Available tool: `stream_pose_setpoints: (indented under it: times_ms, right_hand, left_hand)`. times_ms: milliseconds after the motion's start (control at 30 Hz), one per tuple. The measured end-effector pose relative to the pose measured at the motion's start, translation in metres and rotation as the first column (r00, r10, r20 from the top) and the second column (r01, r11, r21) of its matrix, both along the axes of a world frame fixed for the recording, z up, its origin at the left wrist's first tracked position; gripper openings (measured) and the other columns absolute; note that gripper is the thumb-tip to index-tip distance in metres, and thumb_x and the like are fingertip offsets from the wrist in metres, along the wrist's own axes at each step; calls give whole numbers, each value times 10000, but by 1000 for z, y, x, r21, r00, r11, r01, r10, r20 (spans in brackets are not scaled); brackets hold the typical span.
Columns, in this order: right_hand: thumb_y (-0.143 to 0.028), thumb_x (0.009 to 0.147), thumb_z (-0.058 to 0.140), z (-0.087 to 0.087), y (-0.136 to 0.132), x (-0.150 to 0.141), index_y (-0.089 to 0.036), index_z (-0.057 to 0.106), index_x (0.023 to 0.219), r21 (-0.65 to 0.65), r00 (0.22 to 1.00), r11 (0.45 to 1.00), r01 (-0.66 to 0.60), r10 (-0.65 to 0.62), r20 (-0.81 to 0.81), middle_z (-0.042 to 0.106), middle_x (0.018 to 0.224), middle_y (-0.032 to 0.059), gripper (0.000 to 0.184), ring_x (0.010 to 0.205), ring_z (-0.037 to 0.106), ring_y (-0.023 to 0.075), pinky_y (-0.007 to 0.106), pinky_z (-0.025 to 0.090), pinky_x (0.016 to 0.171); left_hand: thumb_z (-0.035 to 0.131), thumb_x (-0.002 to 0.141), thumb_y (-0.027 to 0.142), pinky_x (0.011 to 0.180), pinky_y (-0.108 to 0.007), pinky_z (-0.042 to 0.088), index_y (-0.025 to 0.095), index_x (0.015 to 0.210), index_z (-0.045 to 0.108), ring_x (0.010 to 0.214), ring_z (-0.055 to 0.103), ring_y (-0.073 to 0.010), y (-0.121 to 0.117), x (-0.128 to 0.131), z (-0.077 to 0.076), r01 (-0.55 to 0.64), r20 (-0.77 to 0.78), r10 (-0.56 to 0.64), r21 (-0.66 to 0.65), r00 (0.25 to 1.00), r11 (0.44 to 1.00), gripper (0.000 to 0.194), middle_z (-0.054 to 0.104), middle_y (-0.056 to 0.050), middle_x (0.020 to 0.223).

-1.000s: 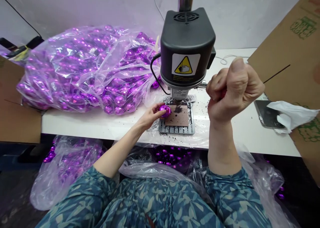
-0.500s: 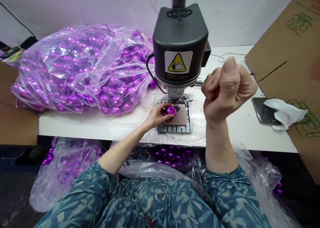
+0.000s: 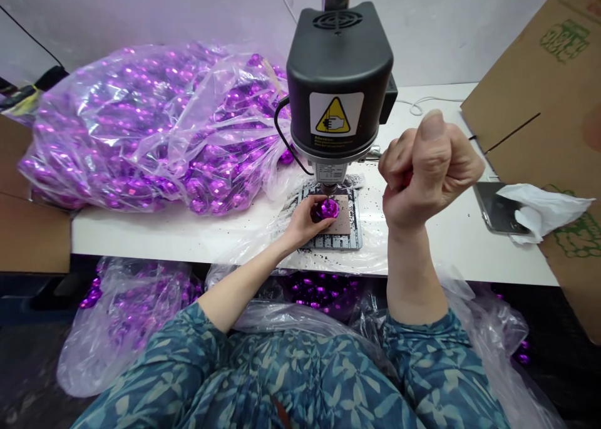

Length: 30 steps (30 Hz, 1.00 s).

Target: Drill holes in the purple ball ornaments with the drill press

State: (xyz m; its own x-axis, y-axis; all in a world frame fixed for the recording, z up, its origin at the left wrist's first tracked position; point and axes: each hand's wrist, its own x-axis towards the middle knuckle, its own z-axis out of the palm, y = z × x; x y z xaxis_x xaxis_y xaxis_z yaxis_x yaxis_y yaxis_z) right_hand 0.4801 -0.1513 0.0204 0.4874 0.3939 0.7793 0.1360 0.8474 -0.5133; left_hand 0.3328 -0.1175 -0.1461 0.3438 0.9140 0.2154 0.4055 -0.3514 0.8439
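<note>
A shiny purple faceted ball (image 3: 328,209) sits between the thumb and fingers of my left hand (image 3: 307,219). It rests over the brown board (image 3: 344,226) on the slotted metal base (image 3: 353,241), right below the chuck of the black bench drill press (image 3: 339,72). Dark shavings are scattered around the base. My right hand (image 3: 429,169) is raised beside the machine, fingers wrapped round a red lever knob (image 3: 407,177), of which only a little shows. The drill bit cannot be made out.
A big clear bag of purple balls (image 3: 154,128) lies on the white table (image 3: 154,235) to the left. Another bag (image 3: 131,322) hangs below the edge. At right are a phone (image 3: 498,206), a white tissue (image 3: 539,206) and a cardboard box (image 3: 539,97).
My left hand has carried the purple ball rightward, from the board's left side to under the chuck. My right hand keeps its grip. The view has shifted slightly.
</note>
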Motion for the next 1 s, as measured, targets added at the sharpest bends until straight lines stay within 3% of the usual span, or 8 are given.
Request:
stream_pose_setpoints:
  times_ms: [300,567,767,1000]
  right_hand:
    - [-362,933,569,-18,-4,3,-214,405,519,63,996,998,31,-36,80,264,405,-55,470,353,306,66,283,237,379]
    - [-234,907,527,-40,7,10,-196,381,498,236,988,971,22,-57,141,260,398,-68,436,325,312,56,256,264,353]
    - [-155,885,511,-44,12,9,-179,329,489,385,977,923,15,-95,189,273,378,-90,436,292,267,33,227,237,331]
    - [-267,895,543,-51,16,11,-185,230,421,366,968,927,80,-159,192,211,314,-87,574,253,215,40,231,213,299]
  left_hand:
    - [871,763,322,875,-372,557,189,1224,618,1045,666,-243,0,-2,1,7,-22,-7,19,1000,1000,543,698,-96,1145]
    - [875,764,313,870,-370,564,195,1204,622,1018,671,-235,1,-3,-1,9,-25,-8,37,1000,999,521,701,-84,1110]
    - [881,758,306,890,-378,555,196,1205,622,1037,666,-239,1,-3,-4,4,-13,-3,40,1000,999,529,704,-79,1104]
    - [879,759,293,896,-374,544,193,1204,622,1054,661,-243,0,-2,-3,0,3,0,39,1000,999,524,705,-78,1114]
